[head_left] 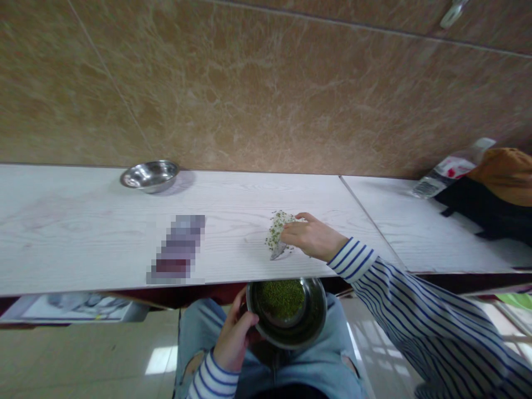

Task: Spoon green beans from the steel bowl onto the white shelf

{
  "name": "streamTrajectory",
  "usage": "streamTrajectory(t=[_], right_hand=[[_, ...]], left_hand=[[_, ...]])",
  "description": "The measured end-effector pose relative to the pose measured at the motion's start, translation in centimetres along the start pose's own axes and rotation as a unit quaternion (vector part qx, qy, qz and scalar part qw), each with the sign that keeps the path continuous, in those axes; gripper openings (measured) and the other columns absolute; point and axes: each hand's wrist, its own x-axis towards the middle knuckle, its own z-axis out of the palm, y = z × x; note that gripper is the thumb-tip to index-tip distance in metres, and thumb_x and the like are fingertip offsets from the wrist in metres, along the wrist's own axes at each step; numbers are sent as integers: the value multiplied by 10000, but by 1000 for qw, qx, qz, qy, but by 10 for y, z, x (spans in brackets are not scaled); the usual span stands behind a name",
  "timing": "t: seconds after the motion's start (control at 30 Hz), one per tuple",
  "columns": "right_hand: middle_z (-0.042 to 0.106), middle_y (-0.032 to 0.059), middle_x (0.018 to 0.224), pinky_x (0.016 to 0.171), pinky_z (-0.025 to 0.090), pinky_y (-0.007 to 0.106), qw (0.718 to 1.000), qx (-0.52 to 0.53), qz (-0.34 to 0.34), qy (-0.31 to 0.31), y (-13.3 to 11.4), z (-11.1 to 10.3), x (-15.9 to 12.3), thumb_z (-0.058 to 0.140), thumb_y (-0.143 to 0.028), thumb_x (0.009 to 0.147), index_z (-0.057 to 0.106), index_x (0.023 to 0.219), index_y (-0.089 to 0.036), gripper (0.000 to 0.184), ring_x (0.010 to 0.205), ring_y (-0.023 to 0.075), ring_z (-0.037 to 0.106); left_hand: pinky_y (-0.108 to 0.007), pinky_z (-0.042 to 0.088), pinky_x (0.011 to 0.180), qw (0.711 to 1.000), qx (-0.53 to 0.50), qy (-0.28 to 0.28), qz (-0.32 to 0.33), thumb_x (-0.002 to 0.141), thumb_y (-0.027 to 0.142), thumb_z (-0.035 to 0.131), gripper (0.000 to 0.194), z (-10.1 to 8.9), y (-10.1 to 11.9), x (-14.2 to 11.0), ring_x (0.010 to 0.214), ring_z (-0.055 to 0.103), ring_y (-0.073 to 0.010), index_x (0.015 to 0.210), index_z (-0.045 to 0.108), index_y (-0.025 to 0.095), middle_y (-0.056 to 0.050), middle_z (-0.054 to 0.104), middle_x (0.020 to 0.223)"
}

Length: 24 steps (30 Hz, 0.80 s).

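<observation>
My left hand (234, 335) grips the rim of a steel bowl (316, 321) on my lap, just under the table's front edge. The bowl holds green beans (281, 297). My right hand (311, 237) rests on the white table (83, 244), fingers curved and together against a small pile of green beans (276, 228). A small grey flat thing pokes out below that hand; I cannot make out what it is. Both sleeves are white with blue stripes.
An empty steel bowl (149, 175) stands at the back left by the tiled wall. A blurred-out flat object (178, 250) lies left of the bean pile. At the far right lie a plastic bottle (451, 169) and dark and orange bags (494, 194).
</observation>
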Motion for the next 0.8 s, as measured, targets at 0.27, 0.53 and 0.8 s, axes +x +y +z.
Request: streamTrajectory(t=[0.27,0.53,0.8], right_hand=[[629,38,1024,903,237,367,1000,-4,19,10,0,-3,-18,363,-82,864,544,1005,-207,261,1009,141,514],[647,42,893,750,278,323,983,-62,162,58,-10,2,-24,415,-129,862,544,1028,-186,218,847,159,541],[651,47,893,729,272,314,980,-70,175,69,-29,15,-31,399,-167,888,547,1022,-190,202,853,159,536]], left_hand=[[-268,455,526,1000,7,6,-1,559,144,576,671,3,0,0,654,574,-151,1210,444,235,-16,623,881],[-262,455,516,1000,9,12,4,559,150,573,663,5,2,-3,703,588,-167,1205,460,249,-31,634,939],[-254,461,529,1000,-17,4,14,534,153,594,682,0,-2,-5,720,566,-159,1203,484,236,-34,633,947]])
